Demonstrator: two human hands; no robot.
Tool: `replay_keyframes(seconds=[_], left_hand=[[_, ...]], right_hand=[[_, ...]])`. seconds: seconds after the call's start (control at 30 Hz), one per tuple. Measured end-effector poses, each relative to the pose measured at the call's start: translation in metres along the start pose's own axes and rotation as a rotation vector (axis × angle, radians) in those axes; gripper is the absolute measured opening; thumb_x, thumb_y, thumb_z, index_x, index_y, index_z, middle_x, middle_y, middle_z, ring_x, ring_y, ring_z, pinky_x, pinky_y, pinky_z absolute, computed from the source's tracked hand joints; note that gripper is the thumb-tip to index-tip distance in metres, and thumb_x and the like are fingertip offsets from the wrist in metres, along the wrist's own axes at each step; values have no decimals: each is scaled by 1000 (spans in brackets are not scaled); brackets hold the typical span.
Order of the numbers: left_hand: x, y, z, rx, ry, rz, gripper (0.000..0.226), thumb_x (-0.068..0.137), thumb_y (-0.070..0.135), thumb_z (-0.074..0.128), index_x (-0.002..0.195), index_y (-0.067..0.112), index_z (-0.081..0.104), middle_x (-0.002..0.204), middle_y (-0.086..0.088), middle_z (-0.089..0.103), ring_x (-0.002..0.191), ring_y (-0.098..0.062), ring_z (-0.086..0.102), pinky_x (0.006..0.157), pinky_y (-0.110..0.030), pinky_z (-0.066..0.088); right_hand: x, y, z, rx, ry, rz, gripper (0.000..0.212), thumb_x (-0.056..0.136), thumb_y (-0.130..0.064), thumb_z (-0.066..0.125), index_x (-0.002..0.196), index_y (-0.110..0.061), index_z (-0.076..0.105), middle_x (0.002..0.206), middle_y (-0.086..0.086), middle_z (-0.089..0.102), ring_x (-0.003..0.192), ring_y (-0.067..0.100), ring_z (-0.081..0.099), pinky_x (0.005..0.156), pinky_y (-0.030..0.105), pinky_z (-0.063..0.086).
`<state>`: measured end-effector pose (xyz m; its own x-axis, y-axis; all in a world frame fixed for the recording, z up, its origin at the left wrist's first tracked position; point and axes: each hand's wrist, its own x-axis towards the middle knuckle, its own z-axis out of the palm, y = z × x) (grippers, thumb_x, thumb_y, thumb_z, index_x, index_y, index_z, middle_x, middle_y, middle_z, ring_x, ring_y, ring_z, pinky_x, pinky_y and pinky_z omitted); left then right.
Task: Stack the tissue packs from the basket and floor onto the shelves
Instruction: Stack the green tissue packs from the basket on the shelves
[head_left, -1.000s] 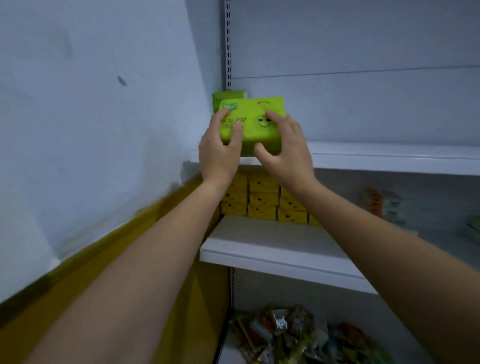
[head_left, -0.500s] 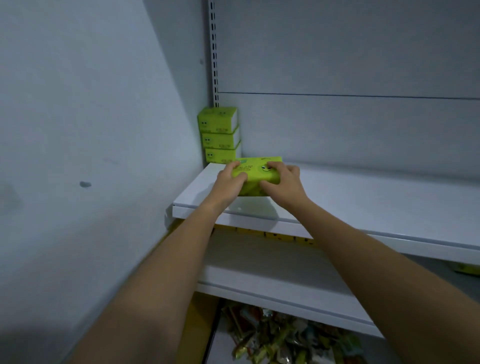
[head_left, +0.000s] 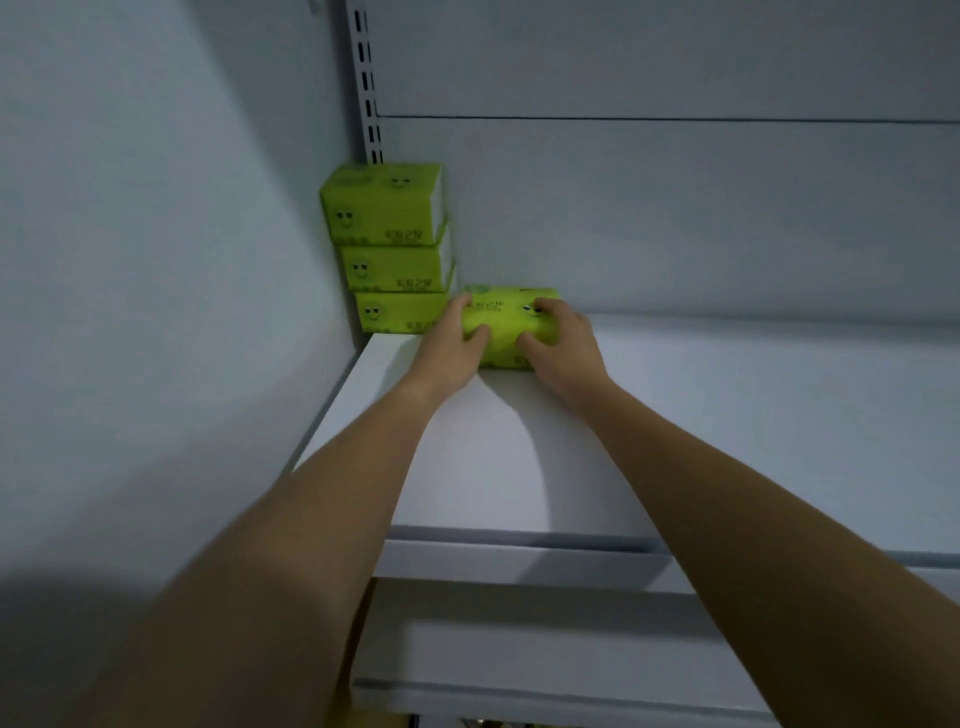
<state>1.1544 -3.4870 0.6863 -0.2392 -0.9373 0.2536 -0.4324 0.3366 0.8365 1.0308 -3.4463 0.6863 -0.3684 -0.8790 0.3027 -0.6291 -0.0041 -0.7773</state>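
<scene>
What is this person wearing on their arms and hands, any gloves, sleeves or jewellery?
Nothing that shows. The left hand and the right hand are bare: no gloves, and no rings can be made out. The left forearm and right forearm are bare too, with no sleeve, watch or bracelet in view. The picture is dim, so small details could be missed.

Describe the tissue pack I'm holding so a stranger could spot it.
On the white shelf, a stack of three green packs stands in the left corner. The tissue pack lies just right of it, alone unstacked, gripped by the left hand and right hand.
</scene>
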Motion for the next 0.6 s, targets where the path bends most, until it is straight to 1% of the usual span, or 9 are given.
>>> replay_keyframes(seconds=[0.07,0.13,0.17,0.23,0.3,0.33,0.47,0.53,0.6], left_hand=[[10,-6,4,101,72,49,50,95,19,50,141,13,34,140,-11,45,127,-26,42,98,-27,33],[15,-10,8,225,213,97,47,91,20,54,136,14,42,132,-14,47,123,-29,43,95,-36,38],[15,-12,10,260,277,116,43,90,19,56,131,15,46,126,-13,48,120,-29,44,91,-38,41],[16,-14,12,303,338,163,32,89,18,56,121,15,52,118,-10,49,112,-27,48,79,-37,42],[17,-14,13,374,339,194,24,90,16,53,114,15,54,115,-9,49,107,-25,50,70,-32,38],[17,-14,13,410,330,193,23,91,16,51,114,14,54,116,-8,49,107,-25,50,69,-30,36],[15,-13,17,525,264,153,32,93,17,45,124,11,50,124,-10,46,116,-26,46,81,-36,41],[14,-13,17,579,224,141,37,92,19,44,128,9,46,127,-11,45,119,-27,43,85,-37,41],[16,-14,18,621,183,130,42,92,20,44,132,8,42,131,-11,44,121,-27,42,88,-38,40]], right_hand=[[7,2,8,21,42,21,55,84,-20,59,136,-17,41,135,15,39,120,28,46,97,26,35],[10,6,15,7,126,39,61,82,-23,61,138,-18,38,138,14,34,125,28,40,103,31,33],[12,9,17,-24,173,43,63,81,-25,63,138,-19,38,137,14,33,126,28,38,104,34,34],[15,12,19,-62,225,35,62,81,-24,64,136,-17,38,131,15,34,122,31,40,100,36,36],[18,14,18,-46,204,46,56,83,-18,62,134,-13,38,129,15,36,115,32,46,93,34,39],[18,14,19,-43,179,45,54,84,-15,60,133,-12,38,130,15,37,112,32,48,91,34,39],[18,14,22,-49,102,-2,55,85,-12,55,137,-13,36,132,13,42,109,30,55,91,39,44],[16,14,23,-92,56,-38,55,86,-12,53,138,-11,36,133,15,42,113,30,53,93,36,41],[15,14,22,-198,-23,-65,49,87,-15,51,135,-10,40,140,14,36,119,30,48,95,33,37]])
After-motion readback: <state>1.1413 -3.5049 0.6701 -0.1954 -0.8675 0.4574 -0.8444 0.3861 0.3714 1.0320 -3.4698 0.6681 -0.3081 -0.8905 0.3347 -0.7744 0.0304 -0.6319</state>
